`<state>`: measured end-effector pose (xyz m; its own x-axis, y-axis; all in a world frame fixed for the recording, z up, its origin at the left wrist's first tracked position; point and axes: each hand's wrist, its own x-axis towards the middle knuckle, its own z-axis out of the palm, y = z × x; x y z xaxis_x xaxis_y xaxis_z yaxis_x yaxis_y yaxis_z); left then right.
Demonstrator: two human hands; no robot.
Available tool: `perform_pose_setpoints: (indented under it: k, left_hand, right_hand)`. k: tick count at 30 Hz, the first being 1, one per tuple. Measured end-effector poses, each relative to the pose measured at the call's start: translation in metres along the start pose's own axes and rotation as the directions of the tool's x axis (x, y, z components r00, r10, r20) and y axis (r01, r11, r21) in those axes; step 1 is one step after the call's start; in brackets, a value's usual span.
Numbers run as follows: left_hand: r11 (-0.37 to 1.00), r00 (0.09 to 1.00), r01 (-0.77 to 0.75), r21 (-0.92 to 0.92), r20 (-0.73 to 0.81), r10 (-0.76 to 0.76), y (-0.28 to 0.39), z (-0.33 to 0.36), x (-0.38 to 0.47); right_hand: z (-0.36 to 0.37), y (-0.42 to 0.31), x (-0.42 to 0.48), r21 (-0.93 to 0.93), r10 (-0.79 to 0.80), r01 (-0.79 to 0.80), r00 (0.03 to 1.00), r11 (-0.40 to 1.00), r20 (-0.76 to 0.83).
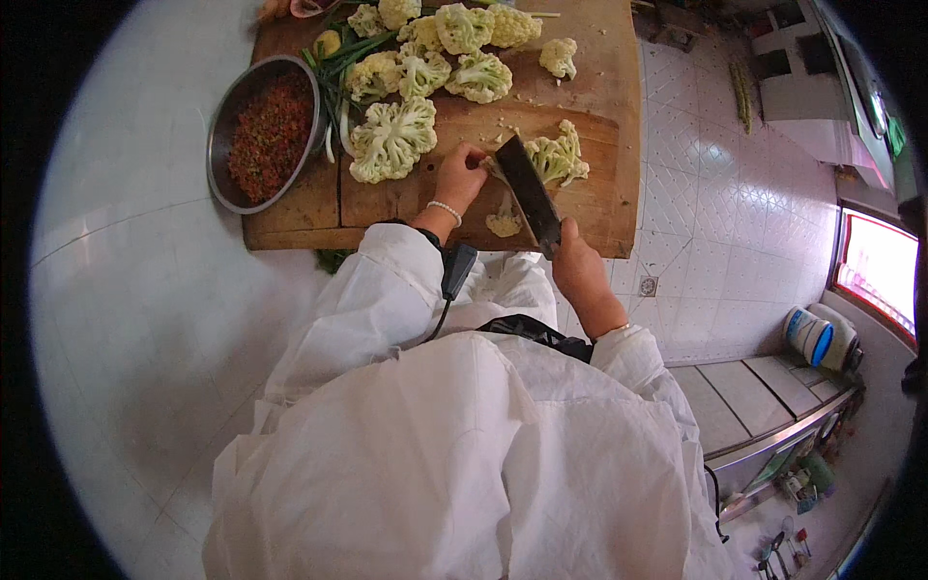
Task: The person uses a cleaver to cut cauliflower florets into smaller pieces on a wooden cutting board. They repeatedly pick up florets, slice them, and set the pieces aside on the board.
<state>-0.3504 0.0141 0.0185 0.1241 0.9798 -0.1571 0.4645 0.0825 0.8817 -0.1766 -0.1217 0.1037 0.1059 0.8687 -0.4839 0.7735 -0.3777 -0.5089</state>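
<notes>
My right hand (583, 264) grips the handle of a dark-bladed cleaver (528, 185), which points away from me over a wooden cutting board (602, 206). My left hand (460, 177) is just left of the blade, its fingertips pinching a small piece of cauliflower (493, 167) partly hidden by the hand and blade. Right of the cleaver rests a cut cauliflower section (558, 156). A small floret (502, 221) lies on the board between my hands. To the left of my left hand sits a large flat-cut cauliflower chunk (395, 141).
A metal bowl (317, 130) of chopped red and green food (268, 138) stands at the table's left edge. Green onions (348, 61), a yellowish round item (328, 42) and several cauliflower pieces (464, 29) lie farther back. A single floret (558, 58) is at the back right.
</notes>
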Motion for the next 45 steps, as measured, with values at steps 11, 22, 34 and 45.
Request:
perform_pose_setpoints:
  k: [11,22,34,45]
  left_hand:
    - [0.988,0.997,-0.063,-0.139,0.042,0.069,0.018,-0.002,0.025]
    - [0.912,0.945,-0.169,0.374,0.323,0.043,0.022,-0.015,-0.057]
    - [0.953,0.929,0.139,-0.268,0.370,-0.032,0.004,-0.016,-0.054]
    - [0.907,0.992,-0.118,0.404,0.095,0.087,-0.010,-0.044,-0.010]
  right_hand:
    - [-0.013,0.013,-0.021,0.121,0.027,-0.015,0.995,0.993,-0.096]
    - [-0.007,0.032,-0.035,0.325,0.084,0.002,0.964,0.946,-0.252]
    - [-0.001,0.019,-0.036,0.315,0.077,-0.019,0.982,0.949,-0.172]
    - [0.008,0.001,-0.037,0.187,0.012,0.009,0.994,0.982,-0.107]
